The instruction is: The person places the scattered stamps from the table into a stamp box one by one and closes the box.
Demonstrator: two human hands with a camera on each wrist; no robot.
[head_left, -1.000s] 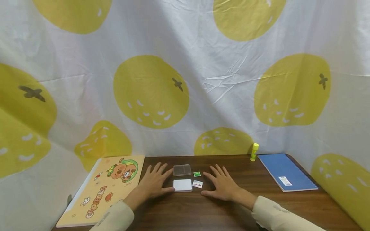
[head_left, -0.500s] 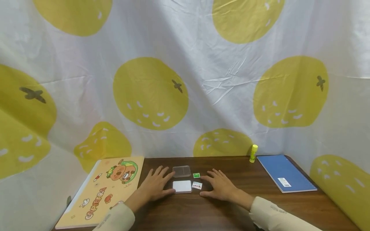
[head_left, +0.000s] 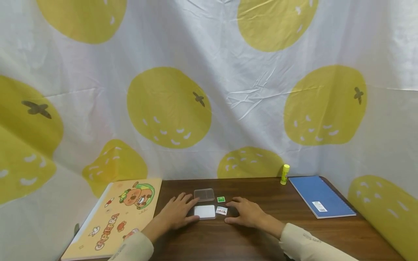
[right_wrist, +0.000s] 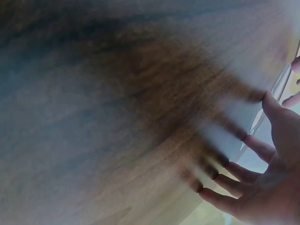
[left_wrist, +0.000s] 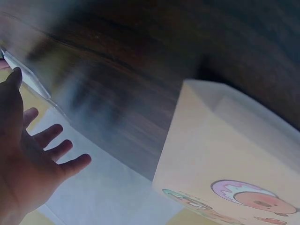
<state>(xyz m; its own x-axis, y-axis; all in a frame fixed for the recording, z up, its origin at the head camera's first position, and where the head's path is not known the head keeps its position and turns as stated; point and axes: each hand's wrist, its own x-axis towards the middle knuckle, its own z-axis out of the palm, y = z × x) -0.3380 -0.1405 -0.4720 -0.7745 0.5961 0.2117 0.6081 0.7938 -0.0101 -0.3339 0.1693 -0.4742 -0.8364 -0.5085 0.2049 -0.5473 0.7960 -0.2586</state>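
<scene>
In the head view my left hand [head_left: 177,211] lies beside a small white pad [head_left: 204,211], its thumb tip right at the pad's left edge. Behind the pad is a flat clear plastic lid [head_left: 204,194], with my index fingertip close to its left side. A small green stamp-like piece [head_left: 221,199] and a small pale stamp-like piece with a picture [head_left: 221,210] lie to the right. My right hand [head_left: 247,212] is just right of these pieces, fingers slightly bent. Its fingertips [right_wrist: 201,190] meet the table in the right wrist view. Neither hand holds anything.
A capybara-printed tan book or folder [head_left: 114,217] lies on the left of the dark wooden table [head_left: 209,243]. A yellow glue stick [head_left: 285,174] stands at the back right, next to a blue notebook [head_left: 321,197]. A lemon-patterned curtain [head_left: 228,119] encloses the table.
Both hands' spread fingers have drawn in slightly, the right ones bending more. The right hand sits a little nearer the small pieces. The head view has tilted slightly upward.
</scene>
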